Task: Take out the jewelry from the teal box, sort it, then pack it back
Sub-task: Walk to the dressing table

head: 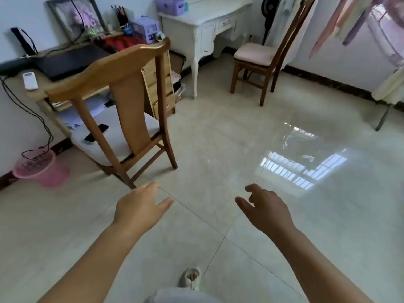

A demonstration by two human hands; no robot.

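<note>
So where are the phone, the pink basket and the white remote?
Phone [96,133]: head view, middle of its dark screen, on the chair seat.
Pink basket [41,169]: head view, its side wall.
White remote [30,80]: head view, its middle.

- Your left hand [140,206] and forearm are bare, with no sleeve reaching into view.
- Your right hand [265,212] is bare too, with no ring, watch or bracelet showing.
- You wear pale grey trousers [181,296] at the bottom edge.
- You wear a light grey slipper [190,278].
</note>
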